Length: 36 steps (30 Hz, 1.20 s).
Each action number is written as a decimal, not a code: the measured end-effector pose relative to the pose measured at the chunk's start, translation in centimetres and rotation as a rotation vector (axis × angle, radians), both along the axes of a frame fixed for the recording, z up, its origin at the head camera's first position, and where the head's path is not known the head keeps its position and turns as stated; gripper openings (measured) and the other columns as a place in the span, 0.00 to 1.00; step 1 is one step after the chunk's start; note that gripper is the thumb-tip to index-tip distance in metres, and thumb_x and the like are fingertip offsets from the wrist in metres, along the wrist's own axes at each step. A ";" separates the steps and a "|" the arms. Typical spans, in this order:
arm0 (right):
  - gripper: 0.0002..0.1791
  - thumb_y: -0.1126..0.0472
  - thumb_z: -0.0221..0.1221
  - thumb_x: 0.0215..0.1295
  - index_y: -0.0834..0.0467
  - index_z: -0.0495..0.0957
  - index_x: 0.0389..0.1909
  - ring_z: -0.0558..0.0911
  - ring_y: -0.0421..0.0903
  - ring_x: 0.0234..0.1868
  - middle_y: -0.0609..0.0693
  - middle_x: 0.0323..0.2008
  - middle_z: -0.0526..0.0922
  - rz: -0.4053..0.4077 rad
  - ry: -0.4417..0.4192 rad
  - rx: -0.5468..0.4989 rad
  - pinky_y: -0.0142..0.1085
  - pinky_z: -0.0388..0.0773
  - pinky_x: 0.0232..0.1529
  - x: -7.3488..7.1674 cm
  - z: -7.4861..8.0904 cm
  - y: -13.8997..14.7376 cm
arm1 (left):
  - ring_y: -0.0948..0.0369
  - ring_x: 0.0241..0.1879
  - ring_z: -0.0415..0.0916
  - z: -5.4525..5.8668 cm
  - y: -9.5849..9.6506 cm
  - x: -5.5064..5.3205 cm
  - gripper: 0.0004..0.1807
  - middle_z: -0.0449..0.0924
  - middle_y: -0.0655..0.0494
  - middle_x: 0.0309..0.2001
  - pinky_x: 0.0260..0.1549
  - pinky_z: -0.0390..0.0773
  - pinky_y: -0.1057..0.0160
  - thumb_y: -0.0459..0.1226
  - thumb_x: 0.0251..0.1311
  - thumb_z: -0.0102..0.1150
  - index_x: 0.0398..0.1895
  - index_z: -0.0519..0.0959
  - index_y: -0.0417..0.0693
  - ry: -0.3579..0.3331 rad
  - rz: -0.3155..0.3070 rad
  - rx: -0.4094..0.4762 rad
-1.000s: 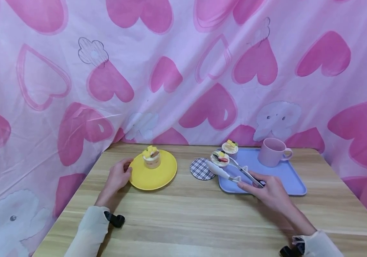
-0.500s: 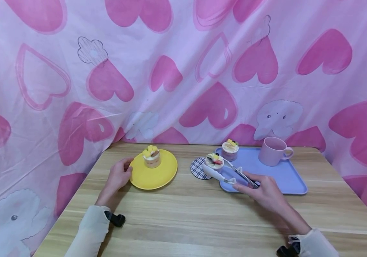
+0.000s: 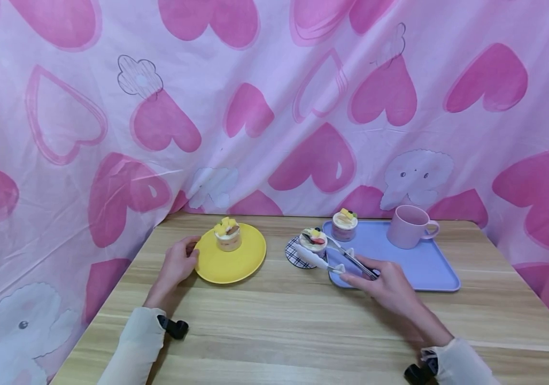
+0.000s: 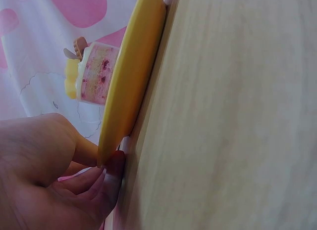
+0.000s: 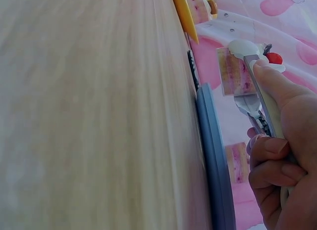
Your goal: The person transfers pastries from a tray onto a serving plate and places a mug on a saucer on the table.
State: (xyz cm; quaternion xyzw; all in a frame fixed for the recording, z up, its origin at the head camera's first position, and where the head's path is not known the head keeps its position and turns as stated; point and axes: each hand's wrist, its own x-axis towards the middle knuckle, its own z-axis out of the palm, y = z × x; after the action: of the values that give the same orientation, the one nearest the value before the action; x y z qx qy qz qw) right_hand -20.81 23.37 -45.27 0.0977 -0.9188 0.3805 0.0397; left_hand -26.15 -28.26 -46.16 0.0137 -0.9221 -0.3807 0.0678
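Note:
My left hand [image 3: 177, 263] pinches the left rim of a yellow plate [image 3: 236, 268], thumb over the edge and fingers under it in the left wrist view. On that plate stands a dessert cup [image 3: 228, 241] topped with yellow fruit cubes and a biscuit. My right hand [image 3: 391, 284] grips silver tongs [image 3: 362, 266] with white tips. Between the tips is a second dessert cup [image 5: 233, 74] with cream and a red fruit piece, raised above tray level in the right wrist view. From the head view it overlaps the checked round coaster [image 3: 292, 258].
A blue tray [image 3: 423, 271] lies at the right of the wooden table [image 3: 264, 326]. On it are a pink mug [image 3: 405, 230] and a third dessert cup [image 3: 344, 229] at the back left corner. A pink heart-patterned curtain [image 3: 255, 160] hangs behind the table.
The right hand has moved left with the tongs, carrying the dessert cup from beside the tray's back left corner to over the coaster. The left hand and the plate look unmoved.

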 end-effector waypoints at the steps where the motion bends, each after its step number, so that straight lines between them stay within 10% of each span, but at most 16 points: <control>1: 0.48 0.30 0.74 0.59 0.57 0.80 0.72 0.61 0.37 0.19 0.54 0.31 0.86 0.003 0.006 -0.004 0.34 0.67 0.17 -0.1 0.0 -0.1 | 0.41 0.61 0.81 0.0 0.0 0.0 0.24 0.84 0.31 0.61 0.64 0.82 0.41 0.28 0.76 0.52 0.72 0.74 0.31 0.002 -0.001 0.001; 7: 0.47 0.31 0.75 0.59 0.57 0.81 0.71 0.61 0.34 0.17 0.50 0.28 0.81 0.018 0.043 -0.019 0.34 0.66 0.17 -0.4 -0.2 -1.0 | 0.41 0.61 0.82 0.1 0.0 0.1 0.24 0.84 0.31 0.61 0.64 0.82 0.41 0.28 0.76 0.52 0.73 0.74 0.31 0.005 0.000 0.006; 14: 0.45 0.33 0.76 0.59 0.58 0.82 0.70 0.72 0.39 0.28 0.60 0.62 0.88 0.035 0.068 -0.027 0.34 0.68 0.21 -0.8 -0.4 -1.9 | 0.42 0.60 0.82 0.0 -0.1 0.0 0.24 0.84 0.32 0.60 0.63 0.83 0.42 0.28 0.76 0.52 0.72 0.75 0.31 0.015 0.001 0.006; 23: 0.44 0.33 0.76 0.59 0.57 0.83 0.68 0.80 0.43 0.37 0.57 0.60 0.89 0.065 0.081 -0.035 0.31 0.74 0.27 -1.2 -0.6 -3.1 | 0.43 0.60 0.82 0.0 0.0 -0.1 0.24 0.84 0.32 0.60 0.62 0.84 0.44 0.28 0.76 0.52 0.72 0.75 0.31 0.001 0.003 0.007; 36: 0.43 0.32 0.76 0.58 0.54 0.84 0.68 0.73 0.38 0.25 0.55 0.55 0.92 0.077 0.057 -0.050 0.31 0.71 0.22 -1.6 -0.4 -4.7 | 0.42 0.60 0.82 0.1 0.0 0.1 0.24 0.84 0.32 0.61 0.64 0.83 0.42 0.28 0.76 0.52 0.73 0.74 0.31 0.001 0.004 0.007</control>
State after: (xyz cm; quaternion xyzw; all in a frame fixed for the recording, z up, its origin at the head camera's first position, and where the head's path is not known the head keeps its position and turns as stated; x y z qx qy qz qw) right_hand -22.42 18.67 -45.64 0.1428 -0.9030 0.4016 0.0536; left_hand -26.05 -28.30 -46.01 0.0154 -0.9207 -0.3839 0.0689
